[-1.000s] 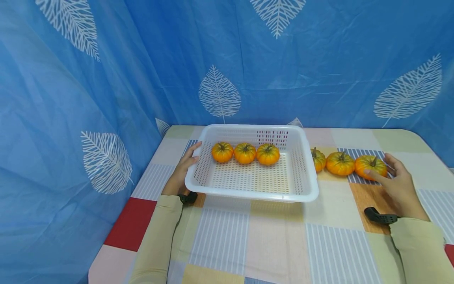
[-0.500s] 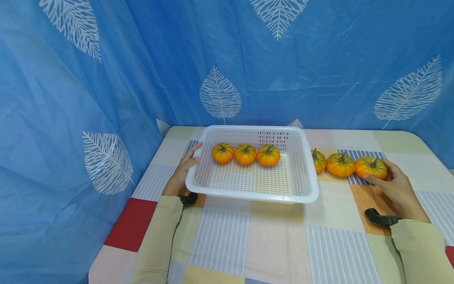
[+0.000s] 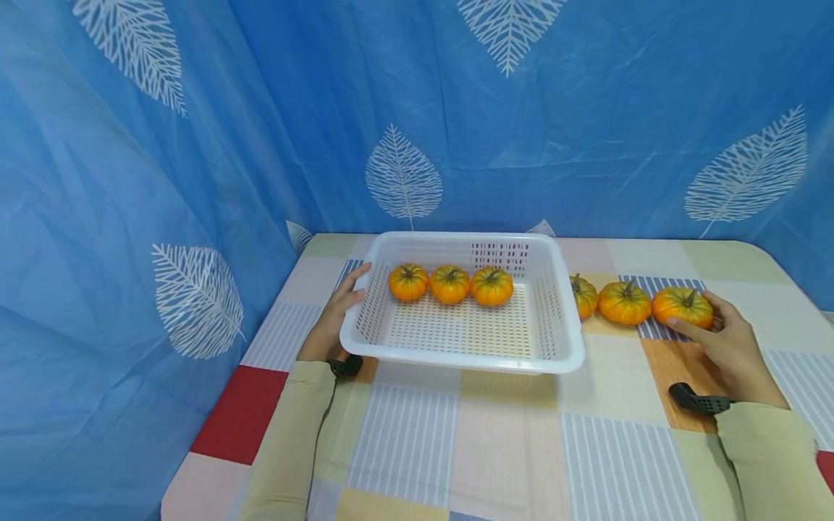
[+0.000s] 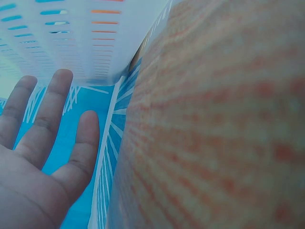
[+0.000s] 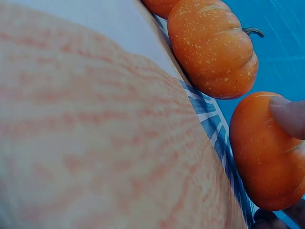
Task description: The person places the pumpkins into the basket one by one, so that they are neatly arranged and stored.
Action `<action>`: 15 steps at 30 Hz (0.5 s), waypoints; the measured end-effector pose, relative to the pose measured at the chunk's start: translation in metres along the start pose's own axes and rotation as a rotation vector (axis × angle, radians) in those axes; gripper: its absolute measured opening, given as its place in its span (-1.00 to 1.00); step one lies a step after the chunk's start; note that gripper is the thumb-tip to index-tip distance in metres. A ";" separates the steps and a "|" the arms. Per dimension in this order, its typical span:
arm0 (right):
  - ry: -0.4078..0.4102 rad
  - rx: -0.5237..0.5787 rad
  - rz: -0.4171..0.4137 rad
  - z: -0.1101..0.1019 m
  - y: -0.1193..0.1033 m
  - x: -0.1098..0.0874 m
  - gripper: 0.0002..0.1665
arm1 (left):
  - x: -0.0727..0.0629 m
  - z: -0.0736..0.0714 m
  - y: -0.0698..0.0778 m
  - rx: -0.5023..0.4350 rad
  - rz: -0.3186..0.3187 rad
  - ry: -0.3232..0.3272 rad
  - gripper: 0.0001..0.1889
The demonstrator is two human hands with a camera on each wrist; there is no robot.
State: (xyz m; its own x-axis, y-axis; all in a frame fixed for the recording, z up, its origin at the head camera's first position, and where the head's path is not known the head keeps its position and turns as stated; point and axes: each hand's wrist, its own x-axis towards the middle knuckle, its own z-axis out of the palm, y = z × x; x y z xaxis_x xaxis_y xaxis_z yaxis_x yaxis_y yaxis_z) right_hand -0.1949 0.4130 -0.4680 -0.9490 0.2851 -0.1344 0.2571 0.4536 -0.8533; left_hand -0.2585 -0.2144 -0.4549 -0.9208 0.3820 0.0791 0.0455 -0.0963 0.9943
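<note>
Against the left side of the white plastic basket (image 3: 464,359) my left hand (image 3: 331,315) rests with its fingers extended. The left wrist view shows those straight fingers (image 4: 52,109) up at the slotted basket wall (image 4: 76,43). At the right, my right hand (image 3: 738,351) holds the outermost small orange pumpkin (image 3: 677,307) on the table. Its thumb (image 5: 289,117) lies on the near side in the right wrist view, and the other fingers go round the far side, partly hidden. A second pumpkin (image 3: 623,303) sits immediately left of the held one.
Inside the basket, three pumpkins (image 3: 449,284) stand in a row toward the back. Another pumpkin (image 3: 584,297) is partly covered by the basket's right rim. A patchwork cloth (image 3: 508,449) covers the table, and a blue leaf-print curtain (image 3: 508,145) hangs behind and at left.
My right hand has closed its thumb and fingers in on the outermost pumpkin, which stays about where it was. The left hand and basket have not moved.
</note>
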 end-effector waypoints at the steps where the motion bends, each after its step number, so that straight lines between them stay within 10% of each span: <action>1: 0.011 -0.003 0.007 0.000 -0.001 0.000 0.14 | 0.000 0.000 0.000 -0.003 -0.006 0.003 -0.24; 15: 0.134 -0.010 -0.004 0.004 -0.014 -0.008 0.08 | 0.000 0.001 0.001 -0.014 -0.009 0.004 -0.25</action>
State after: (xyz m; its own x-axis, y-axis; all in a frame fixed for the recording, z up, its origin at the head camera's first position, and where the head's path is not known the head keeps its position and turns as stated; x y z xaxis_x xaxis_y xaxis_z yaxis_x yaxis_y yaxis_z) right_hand -0.1916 0.4011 -0.4566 -0.9176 0.3927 -0.0617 0.2553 0.4633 -0.8486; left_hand -0.2584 -0.2136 -0.4543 -0.9227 0.3791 0.0699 0.0317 -0.1061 0.9939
